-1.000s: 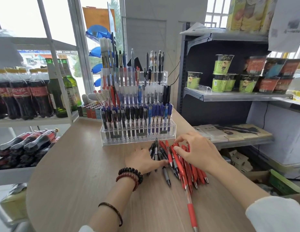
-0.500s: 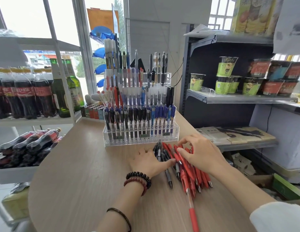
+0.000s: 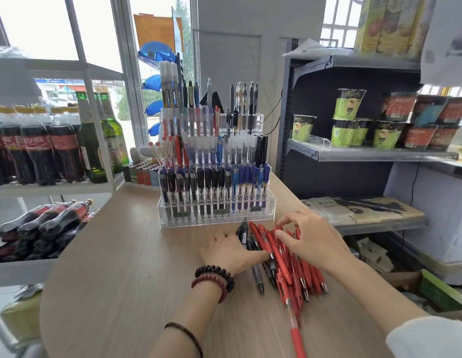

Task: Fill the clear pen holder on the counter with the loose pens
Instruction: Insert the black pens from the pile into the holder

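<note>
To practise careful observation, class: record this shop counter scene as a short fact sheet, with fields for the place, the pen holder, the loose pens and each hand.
place: wooden counter in a shop
pen holder: clear, tiered, upright, already holding many pens
loose pens: red and dark ones piled on the counter just in front of the holder
left hand: flat on the counter, fingers against the dark pens
right hand: curled over the red pens; grip unclear
nearby: bottles on the left, cups on a shelf to the right

Wood-grain surface carries clear tiered pen holder; loose red and black pens piled just before it.
</note>
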